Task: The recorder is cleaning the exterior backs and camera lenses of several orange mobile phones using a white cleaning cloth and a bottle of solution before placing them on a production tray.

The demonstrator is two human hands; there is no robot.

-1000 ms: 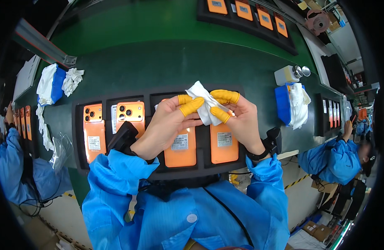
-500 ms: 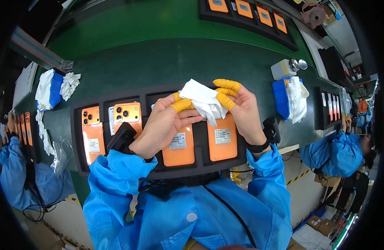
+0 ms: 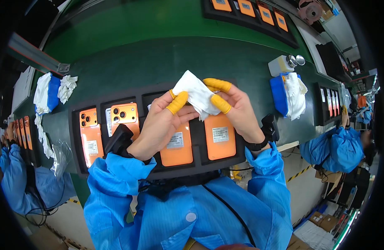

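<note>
Between my two hands is a folded white cloth point(image 3: 195, 93), held above a black foam tray point(image 3: 81, 164). My left hand point(image 3: 162, 123) pinches its left edge with yellow-capped thumb and fingers. On its right edge, my right hand point(image 3: 235, 106) grips it, also in yellow finger cots. Below lie orange phones in the tray's slots, backs up: one at the far left point(image 3: 91, 139), a second point(image 3: 125, 114) partly behind my left wrist, a third point(image 3: 176, 152) under my left hand and a fourth point(image 3: 220, 141) under my right hand. Labels are on their backs.
Blue bins of white cloths stand at left point(image 3: 53, 93) and right point(image 3: 278, 96). Beside the right bin is a dispenser bottle point(image 3: 279, 66). Another phone tray point(image 3: 250, 23) lies at the far side. Co-workers in blue sit at left point(image 3: 46, 187) and right point(image 3: 336, 150).
The cloth has been turned between my hands, and its upper corner now points further up and left. My left thumb has moved up onto it. The view has shifted slightly.
</note>
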